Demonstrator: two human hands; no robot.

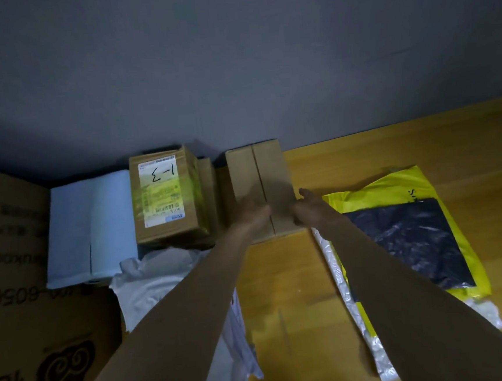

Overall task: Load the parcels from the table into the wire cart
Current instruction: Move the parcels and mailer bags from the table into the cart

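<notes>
The plain cardboard box (260,186), at twelve o'clock on the wooden table (298,292), is flanked by the left hand (253,210) and right hand (310,206), fingers straight and apart, apparently for lifting.

Bare table (286,293) runs open from the near edge up to the plain carton (260,186) at the far edge. The labelled carton (165,197) crowds its left; the yellow mailer (395,183) lies just right.
</notes>
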